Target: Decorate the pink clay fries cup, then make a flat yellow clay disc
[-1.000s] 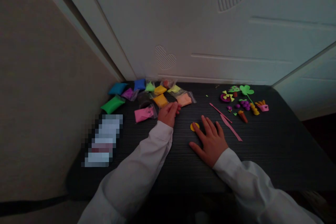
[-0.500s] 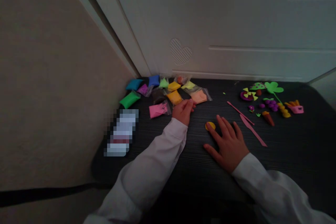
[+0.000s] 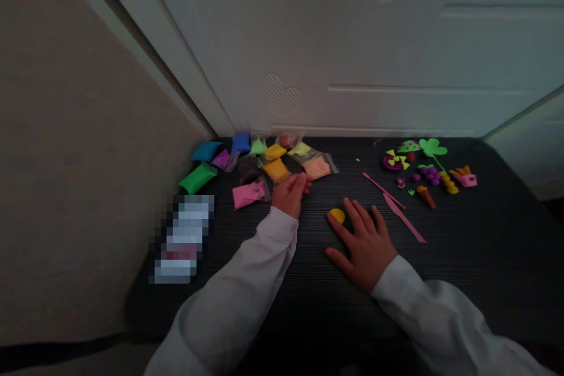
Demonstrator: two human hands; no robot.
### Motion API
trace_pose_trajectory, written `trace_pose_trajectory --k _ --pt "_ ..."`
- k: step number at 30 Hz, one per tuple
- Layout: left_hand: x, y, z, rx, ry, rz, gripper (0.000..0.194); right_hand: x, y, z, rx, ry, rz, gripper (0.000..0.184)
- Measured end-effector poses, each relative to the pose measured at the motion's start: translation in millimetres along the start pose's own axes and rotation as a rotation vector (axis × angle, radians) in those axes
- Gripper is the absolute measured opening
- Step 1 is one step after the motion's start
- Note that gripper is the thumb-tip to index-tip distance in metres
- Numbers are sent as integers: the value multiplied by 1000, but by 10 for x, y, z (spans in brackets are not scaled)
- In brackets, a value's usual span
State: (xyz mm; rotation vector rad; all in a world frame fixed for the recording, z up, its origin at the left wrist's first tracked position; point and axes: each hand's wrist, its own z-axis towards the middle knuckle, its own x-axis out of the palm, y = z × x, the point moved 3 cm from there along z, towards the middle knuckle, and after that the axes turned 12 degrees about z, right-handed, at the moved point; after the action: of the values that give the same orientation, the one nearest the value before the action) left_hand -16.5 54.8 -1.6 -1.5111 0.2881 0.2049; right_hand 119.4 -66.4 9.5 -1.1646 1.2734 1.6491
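A flat yellow clay disc [image 3: 338, 215] lies on the dark tabletop. My right hand [image 3: 366, 242] rests palm down with its fingers spread, the index fingertip on the disc's near left edge. My left hand [image 3: 288, 195] is closed, thumb and fingers pressed together, just in front of the bags of clay; whatever may be between the fingers is hidden. Close by it lie a peach clay bag [image 3: 318, 168], an orange clay bag [image 3: 276, 170] and a pink clay bag [image 3: 248, 193]. Right of the right hand, a pink modelling knife [image 3: 404, 218] touches a thin pink stick tool [image 3: 379, 187].
More coloured clay bags, among them a green one [image 3: 198, 178], crowd the back left. A blurred-out phone [image 3: 183, 239] lies at the left edge. Small clay models, including a green flower [image 3: 433, 147] and a pink basket [image 3: 467, 177], stand at the right. A white panel [image 3: 352, 41] rises behind the table.
The whole view has shifted, so everything sits further left in the picture. Both hands keep nearly the same pose, and slightly more of the yellow disc shows beside the right index finger.
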Motion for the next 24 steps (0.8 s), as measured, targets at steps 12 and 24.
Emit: trace_pose_trajectory --k 12,24 --pt "5 23 20 -5 5 -28 35 -22 -7 -5 51 -25 10 59" --pt "9 -9 7 7 -11 -21 34 -21 -26 -16 91 -44 2 60"
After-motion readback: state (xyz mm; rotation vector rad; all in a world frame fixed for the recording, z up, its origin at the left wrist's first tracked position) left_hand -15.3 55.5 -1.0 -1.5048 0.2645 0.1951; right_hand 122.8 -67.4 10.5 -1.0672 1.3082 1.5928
